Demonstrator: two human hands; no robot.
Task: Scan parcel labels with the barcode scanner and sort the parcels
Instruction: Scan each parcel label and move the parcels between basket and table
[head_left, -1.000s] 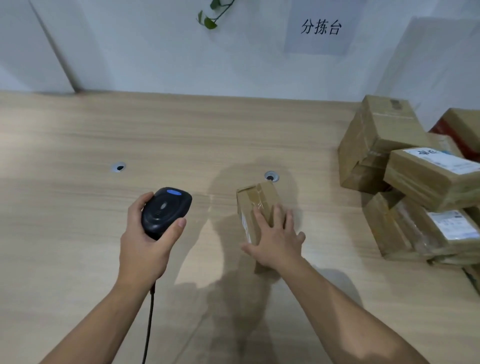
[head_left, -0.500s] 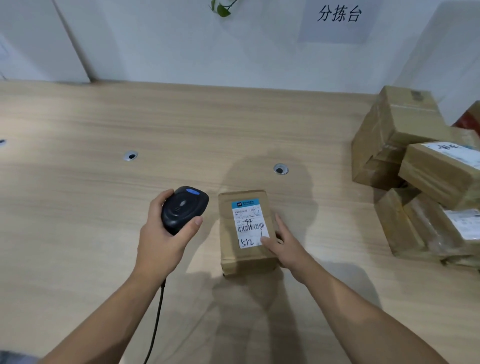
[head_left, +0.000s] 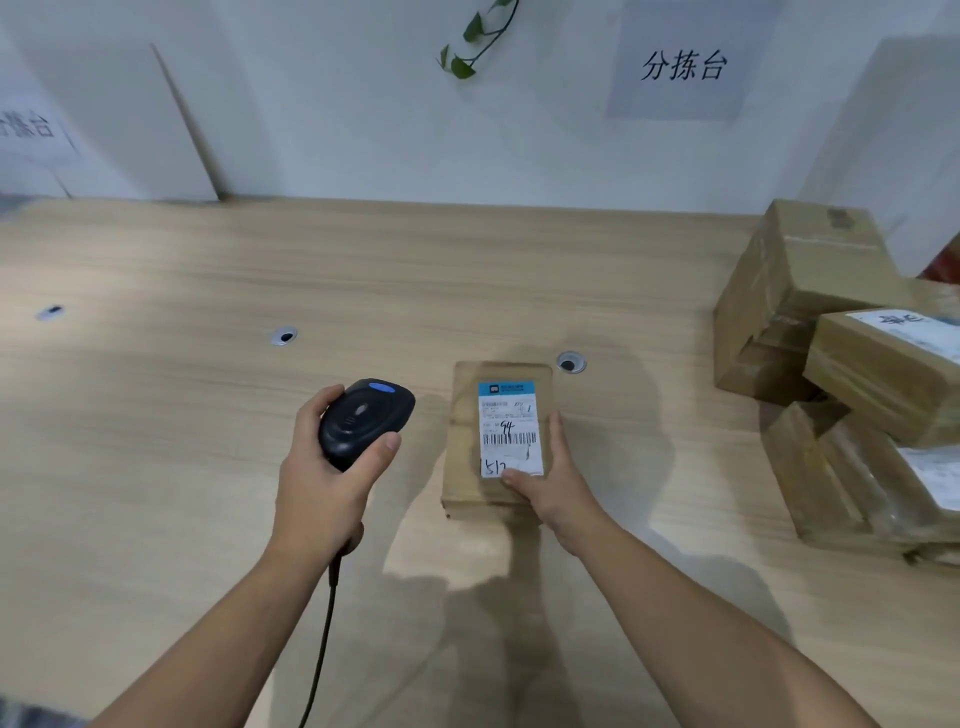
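A small brown cardboard parcel (head_left: 465, 447) lies flat on the wooden table (head_left: 208, 441), its white label (head_left: 509, 428) with a blue header and a barcode facing up. My right hand (head_left: 553, 483) grips the parcel at its near right corner, thumb on the label's lower edge, fingers along the right side. My left hand (head_left: 324, 486) holds the black barcode scanner (head_left: 363, 418) just left of the parcel, a little above the table. The scanner's cable (head_left: 322, 634) hangs down past my left wrist.
A pile of several brown taped parcels (head_left: 852, 374), some with white labels, fills the table's right side. Round holes (head_left: 570, 362) are set into the tabletop behind the parcel and further left. White wall with paper signs (head_left: 680, 65) runs behind.
The parcel went from standing on its side under my right palm to lying flat, label up. My right hand slid to its near right corner. The scanner came closer to the parcel.
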